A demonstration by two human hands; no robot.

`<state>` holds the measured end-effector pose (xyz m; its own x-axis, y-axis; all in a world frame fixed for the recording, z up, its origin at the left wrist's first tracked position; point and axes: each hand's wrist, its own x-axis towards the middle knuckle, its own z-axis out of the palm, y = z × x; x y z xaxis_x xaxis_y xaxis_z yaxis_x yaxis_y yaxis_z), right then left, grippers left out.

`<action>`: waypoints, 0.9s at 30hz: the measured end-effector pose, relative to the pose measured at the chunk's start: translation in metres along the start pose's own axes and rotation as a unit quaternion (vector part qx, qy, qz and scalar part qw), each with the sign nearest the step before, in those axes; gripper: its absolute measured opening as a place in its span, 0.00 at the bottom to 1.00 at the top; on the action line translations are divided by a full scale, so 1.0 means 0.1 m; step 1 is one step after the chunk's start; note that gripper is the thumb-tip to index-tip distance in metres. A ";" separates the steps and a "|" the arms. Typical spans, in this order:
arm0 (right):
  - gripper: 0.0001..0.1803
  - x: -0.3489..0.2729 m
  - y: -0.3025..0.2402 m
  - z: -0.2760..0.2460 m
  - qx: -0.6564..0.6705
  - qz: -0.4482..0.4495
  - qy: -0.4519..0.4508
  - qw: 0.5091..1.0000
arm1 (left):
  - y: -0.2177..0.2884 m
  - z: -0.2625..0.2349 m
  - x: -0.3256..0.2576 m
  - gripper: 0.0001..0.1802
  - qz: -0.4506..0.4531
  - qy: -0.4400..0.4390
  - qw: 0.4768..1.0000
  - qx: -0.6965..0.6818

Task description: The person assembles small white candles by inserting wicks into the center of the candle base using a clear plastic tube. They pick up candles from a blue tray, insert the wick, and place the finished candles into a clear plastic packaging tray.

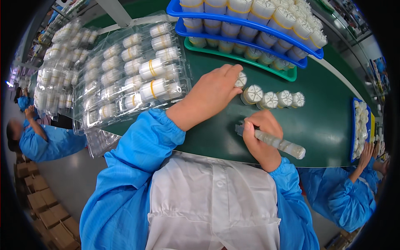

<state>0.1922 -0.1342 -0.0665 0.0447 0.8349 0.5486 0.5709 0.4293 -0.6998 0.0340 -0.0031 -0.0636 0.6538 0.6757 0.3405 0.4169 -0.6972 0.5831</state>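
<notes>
Left grip point(212, 95) pinching end roll point(241, 79); other rolls point(270, 100) standing in line rightward. Right grip point(265, 135), nearside of them, clasping tool point(283, 146), its length slanting right, bodyward.

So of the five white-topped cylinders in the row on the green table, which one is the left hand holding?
The leftmost cylinder: the left hand has its fingers around it, while the other four stand to its right, outside that grip.

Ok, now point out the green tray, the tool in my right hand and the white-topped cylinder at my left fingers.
Green tray point(288, 75), head view: its rim, near the right end.
Handheld tool point(286, 146), head view: its pale handle.
White-topped cylinder point(241, 80), head view: its visible end face.
</notes>
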 end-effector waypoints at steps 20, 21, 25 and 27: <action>0.05 0.04 0.09 0.02 0.025 -0.004 0.009 1.000 | 0.26 0.09 -0.81 0.32 0.019 0.020 0.996 -0.082; 0.05 0.05 0.10 0.03 0.026 -0.001 0.000 1.000 | 0.26 0.10 -0.82 0.32 0.019 0.025 0.996 -0.078; 0.05 0.06 0.04 0.01 0.003 0.006 -0.039 0.999 | 0.22 0.14 -0.84 0.32 0.016 0.039 0.995 -0.090; 0.05 0.05 0.05 0.00 0.008 0.004 -0.034 0.999 | 0.21 0.14 -0.85 0.32 0.010 0.031 0.996 -0.086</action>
<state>0.1952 -0.1281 -0.0671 -0.0060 0.8595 0.5111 0.5583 0.4269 -0.7114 -0.0035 -0.0785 -0.0903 0.6187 0.6787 0.3957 0.2853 -0.6634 0.6917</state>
